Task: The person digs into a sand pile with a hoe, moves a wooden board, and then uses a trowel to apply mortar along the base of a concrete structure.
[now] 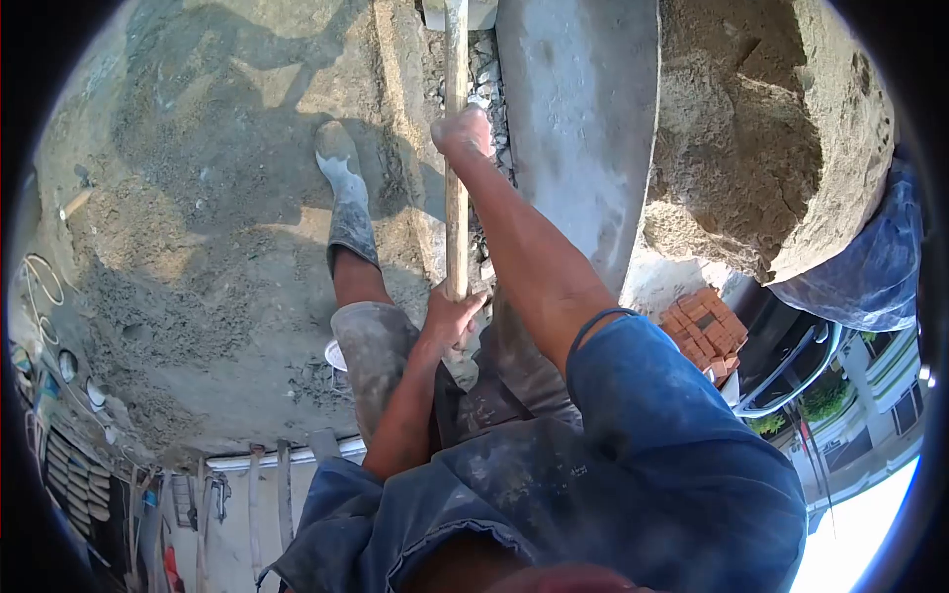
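Observation:
A long wooden tool handle (457, 212) runs upright through the middle of the head view. My right hand (465, 133) is closed round it high up, with the arm stretched out. Lower down, near my thighs, my left hand (457, 314) wraps the same handle close to its near end. At the top edge the handle meets a pale, flat tool head (474, 14), mostly cut off by the frame. Beneath the handle lies a strip of broken stone (484, 69). A cement-smeared rubber boot (346, 188) stands left of the handle on wet grey ground.
Right of the stones stretches a smooth grey concrete strip (578, 128). Beyond it rises a big sand heap (712, 128), with blue sheeting (860, 267) and stacked red bricks (704, 331) nearby. Rough grey mortar (188, 296) spreads left. Filled sacks (77, 474) lie at lower left.

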A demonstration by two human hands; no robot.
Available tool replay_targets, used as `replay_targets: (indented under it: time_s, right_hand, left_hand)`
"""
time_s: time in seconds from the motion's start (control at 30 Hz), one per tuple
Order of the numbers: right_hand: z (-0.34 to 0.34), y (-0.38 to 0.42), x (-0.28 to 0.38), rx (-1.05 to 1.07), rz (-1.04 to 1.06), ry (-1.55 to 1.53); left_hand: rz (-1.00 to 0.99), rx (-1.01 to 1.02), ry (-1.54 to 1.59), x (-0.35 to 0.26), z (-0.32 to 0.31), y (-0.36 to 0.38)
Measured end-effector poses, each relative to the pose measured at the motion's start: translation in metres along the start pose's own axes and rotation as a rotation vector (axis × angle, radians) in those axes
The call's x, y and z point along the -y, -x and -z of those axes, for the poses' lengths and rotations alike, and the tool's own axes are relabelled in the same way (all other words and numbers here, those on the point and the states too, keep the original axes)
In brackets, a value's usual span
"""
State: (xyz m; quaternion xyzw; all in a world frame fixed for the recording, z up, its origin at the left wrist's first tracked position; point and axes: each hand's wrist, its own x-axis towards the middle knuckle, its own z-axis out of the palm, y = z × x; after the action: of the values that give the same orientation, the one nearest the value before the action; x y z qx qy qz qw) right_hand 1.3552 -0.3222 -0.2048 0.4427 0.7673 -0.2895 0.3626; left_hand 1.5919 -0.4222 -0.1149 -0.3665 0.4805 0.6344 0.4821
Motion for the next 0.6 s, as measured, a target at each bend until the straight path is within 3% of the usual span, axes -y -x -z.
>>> replay_targets:
  time_s: [0.13, 0.3, 0.4, 0.47, 0.6]
  right_hand:
    - [0.003, -0.019, -0.016, -0.025, 0.106, 0.043]
    - [0.004, -0.035, -0.002, 0.117, 0.259, -0.055]
    - [-0.028, -0.037, 0.007, 0.05, 0.342, 0.003]
    - [-0.035, -0.031, 0.015, -0.021, 0.376, 0.173]
    - [-0.051, -0.037, 0.009, -0.033, 0.365, 0.208]
  left_hand:
    - [-0.013, 0.033, 0.026, 0.007, -0.019, -0.01]
    - [0.035, 0.096, 0.172, 0.007, -0.011, -0.011]
    - [0.093, 0.122, 0.295, 0.003, -0.014, -0.012]
    - [0.028, 0.107, 0.346, 0.0, -0.025, -0.01]
    - [0.018, 0.162, 0.483, 0.032, -0.013, -0.022]
